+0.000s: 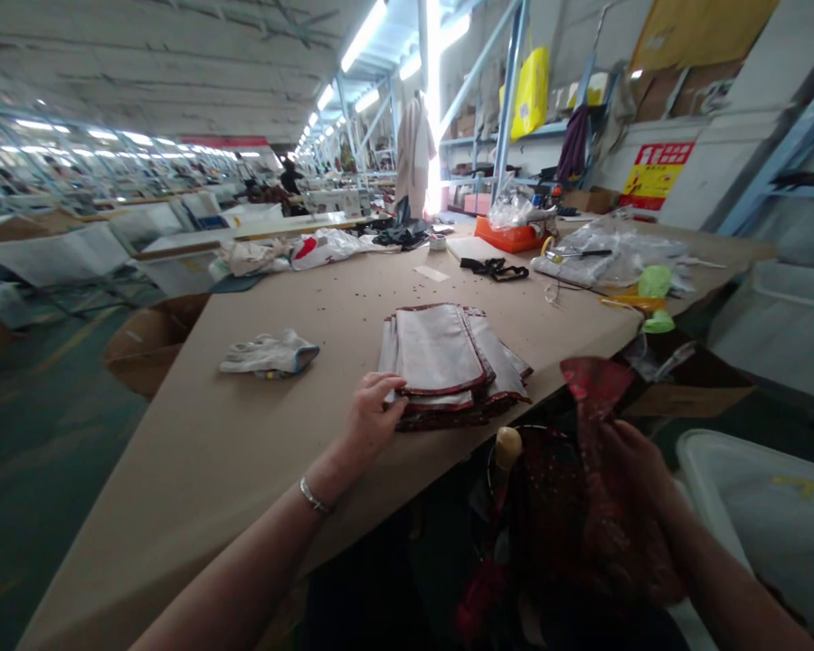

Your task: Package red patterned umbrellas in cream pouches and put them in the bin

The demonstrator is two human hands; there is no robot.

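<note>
The left hand (373,416), half curled, is touching the pale cloth stack (438,353) at frame centre (pinching or not, I cannot tell); the right hand (636,459) is clutching red fabric (595,402), lower right; upper right, an orange tray (498,238) is holding clear plastic (511,210)

Around a brown tabletop (244,434)
A white glove (264,354) lies at left; farther back, black straps (495,269) sit before an orange tray (512,238) bearing clear plastic (510,210). A yellow bag (530,95) hangs left of a red-and-yellow poster (657,176).
</note>
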